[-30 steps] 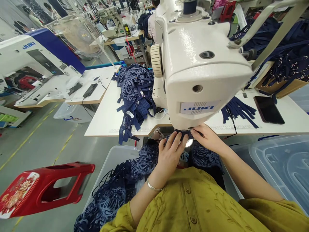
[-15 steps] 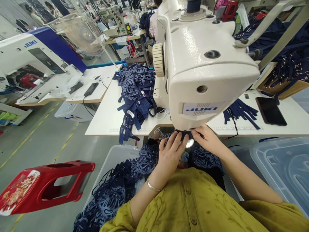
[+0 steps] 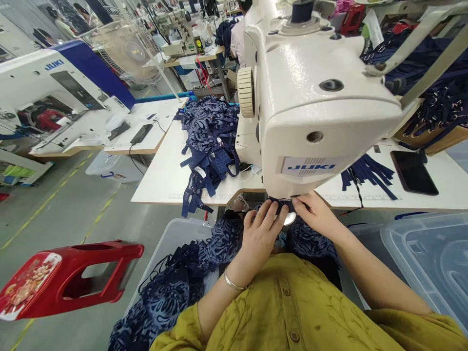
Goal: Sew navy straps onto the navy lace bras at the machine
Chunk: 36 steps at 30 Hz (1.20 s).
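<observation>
A dark navy fabric band lies under the head of a white sewing machine, and the needle area is hidden beneath it. My left hand rests on the band from the left, fingers stretched and slightly apart, tips pressing down on the cloth. At the band's right end, my right hand pinches the edge between thumb and fingers. Patterned navy fabric hangs below my left hand, and more patterned cloth drapes under my right. A bright light spot shows between the hands.
Patterned navy garments with straps are heaped left of the machine. Navy strips and a phone lie to its right. Below stand a bin of garments, a clear lidded box and a red stool.
The view has shifted slightly, so the machine sits a little further right. Both hands keep nearly the same place on the navy band.
</observation>
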{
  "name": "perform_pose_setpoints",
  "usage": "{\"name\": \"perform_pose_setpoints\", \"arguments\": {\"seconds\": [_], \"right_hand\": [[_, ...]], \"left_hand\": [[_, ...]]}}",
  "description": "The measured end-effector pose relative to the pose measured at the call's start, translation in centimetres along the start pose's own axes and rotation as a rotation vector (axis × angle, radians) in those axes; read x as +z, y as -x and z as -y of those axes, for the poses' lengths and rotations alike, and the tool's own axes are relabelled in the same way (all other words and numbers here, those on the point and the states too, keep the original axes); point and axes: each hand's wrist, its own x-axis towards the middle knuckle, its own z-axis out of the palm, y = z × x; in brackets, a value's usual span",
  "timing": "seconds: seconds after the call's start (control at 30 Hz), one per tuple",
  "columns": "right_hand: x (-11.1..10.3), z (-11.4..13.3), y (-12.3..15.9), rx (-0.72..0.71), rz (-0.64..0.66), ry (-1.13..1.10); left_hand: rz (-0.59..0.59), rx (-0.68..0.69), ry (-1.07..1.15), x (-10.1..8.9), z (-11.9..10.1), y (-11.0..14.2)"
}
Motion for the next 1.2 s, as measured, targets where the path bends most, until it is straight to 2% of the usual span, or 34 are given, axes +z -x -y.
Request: {"name": "perform_pose_setpoints", "arguments": {"seconds": [0.33,0.73,0.83,0.9,1.0,1.1,1.2], "right_hand": [[0.3,0.5,0.0,-0.010,-0.036,0.006],[0.6,0.1,0.2,0.008,-0.079,-0.020],[0.8,-0.1,0.5,0.003,-0.135,-0.049],[1.1,-0.2,0.8,0.040,-0.168,-0.093],[1.2,-0.2,1.1,0.170,-0.195,-0.168],[0.5,0.3,1.5,0.282,-0.118,-0.190],[-1.1,1.5,2.5,0.297,0.158,-0.212]], "left_hand": [[-0.031,-0.022,0.064,0.1,0.2,0.1],[0.013,-0.020,0.065,-0.1,-0.1,-0.2],[0.024,-0.017,0.073,-0.2,-0.2,-0.2],[0.031,-0.020,0.081,-0.1,-0.3,-0.3],[0.030,-0.020,0.099,0.0,-0.4,-0.4],[-0.002,0.014,0.156,-0.1,-0.3,0.1],[-0.072,0.064,0.343,-0.6,-0.2,1.3]]}}
